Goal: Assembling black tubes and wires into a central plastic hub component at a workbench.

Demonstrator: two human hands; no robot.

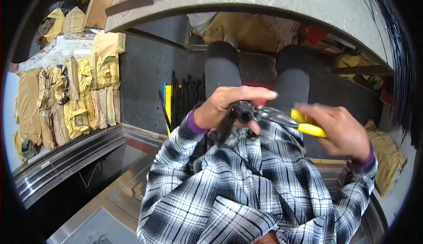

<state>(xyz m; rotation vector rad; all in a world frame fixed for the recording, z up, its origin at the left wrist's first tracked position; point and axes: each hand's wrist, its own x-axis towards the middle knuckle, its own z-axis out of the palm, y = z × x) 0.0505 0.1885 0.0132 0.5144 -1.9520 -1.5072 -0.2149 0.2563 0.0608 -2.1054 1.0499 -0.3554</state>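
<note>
Two hands meet over my lap. My left hand (220,107) has its fingers curled tight around a small black part (241,111), with dark strands hanging beneath it. My right hand (343,131) wraps the yellow handles of the pliers (291,120), fingers closed on them, the metal nose touching the black part. I judge the nose sits very near my left fingertips; a slip or a hard squeeze could nip skin, or twist the part loose onto my grey trousers (220,72).
</note>
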